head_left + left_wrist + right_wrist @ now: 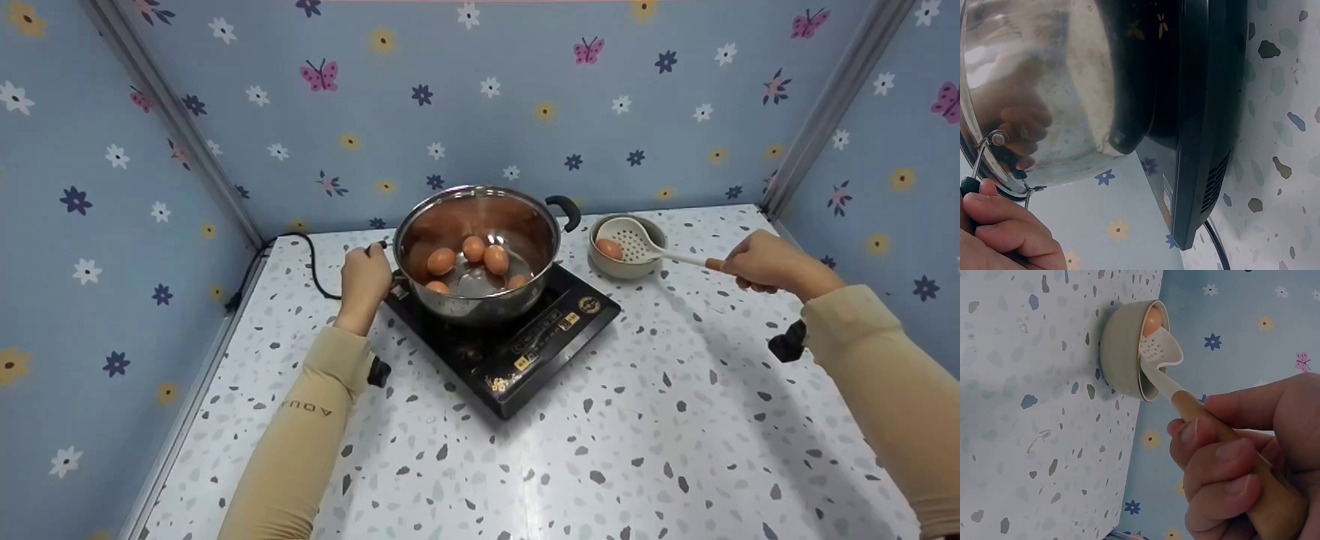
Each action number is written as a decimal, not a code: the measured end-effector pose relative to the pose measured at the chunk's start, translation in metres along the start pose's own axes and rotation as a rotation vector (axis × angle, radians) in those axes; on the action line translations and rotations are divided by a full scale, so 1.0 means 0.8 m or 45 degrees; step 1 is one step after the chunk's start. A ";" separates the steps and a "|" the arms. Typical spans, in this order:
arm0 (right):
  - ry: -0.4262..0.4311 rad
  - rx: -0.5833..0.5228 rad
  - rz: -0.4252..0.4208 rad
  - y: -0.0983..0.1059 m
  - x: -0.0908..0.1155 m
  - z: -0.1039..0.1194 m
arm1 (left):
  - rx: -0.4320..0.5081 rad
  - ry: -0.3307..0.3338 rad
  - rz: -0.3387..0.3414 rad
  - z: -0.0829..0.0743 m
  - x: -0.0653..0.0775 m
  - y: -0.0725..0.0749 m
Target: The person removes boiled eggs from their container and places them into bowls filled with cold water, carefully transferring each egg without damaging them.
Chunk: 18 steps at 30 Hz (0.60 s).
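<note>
My left hand (366, 276) grips the black side handle of a steel pot (487, 306), fingers curled round it. Several brown eggs (441, 262) lie in the pot. With my right hand (769, 262) I hold a skimmer by its wooden handle (1230, 433). The skimmer's white perforated head (628, 238) is tilted inside a small beige bowl (1120, 351), overlapping its rim. One brown egg (1152, 320) sits at the edge of that head, within the bowl.
Under the pot is a black induction cooker (517, 360), its cord (313, 262) running off to the left. The pot's other handle (564, 212) points toward the bowl. A speckled white table (600, 465) carries everything, with flowered blue walls (480, 90) at the back and sides.
</note>
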State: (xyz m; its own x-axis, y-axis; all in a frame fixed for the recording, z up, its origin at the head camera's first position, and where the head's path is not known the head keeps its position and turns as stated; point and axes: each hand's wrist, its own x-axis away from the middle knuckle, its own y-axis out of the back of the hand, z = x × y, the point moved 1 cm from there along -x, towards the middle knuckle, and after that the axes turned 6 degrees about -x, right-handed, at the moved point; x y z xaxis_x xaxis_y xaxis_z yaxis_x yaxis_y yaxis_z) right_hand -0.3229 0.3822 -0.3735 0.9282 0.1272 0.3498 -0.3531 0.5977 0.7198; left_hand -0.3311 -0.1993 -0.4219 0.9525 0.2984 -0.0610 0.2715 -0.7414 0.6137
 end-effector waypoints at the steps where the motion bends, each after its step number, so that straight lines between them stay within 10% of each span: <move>1: 0.013 0.012 -0.011 -0.001 0.001 -0.001 | -0.004 0.000 -0.008 -0.001 0.000 -0.001; 18: 0.058 0.125 -0.129 -0.003 0.008 -0.016 | 0.012 0.015 -0.010 -0.003 0.001 -0.001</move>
State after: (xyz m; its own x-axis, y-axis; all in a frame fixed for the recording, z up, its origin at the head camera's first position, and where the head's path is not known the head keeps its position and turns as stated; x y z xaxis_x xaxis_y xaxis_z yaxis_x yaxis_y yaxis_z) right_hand -0.3146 0.3913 -0.3806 0.9633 0.1068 0.2462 -0.2647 0.5290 0.8063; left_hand -0.3306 -0.1971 -0.4208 0.9487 0.3110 -0.0567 0.2804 -0.7448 0.6056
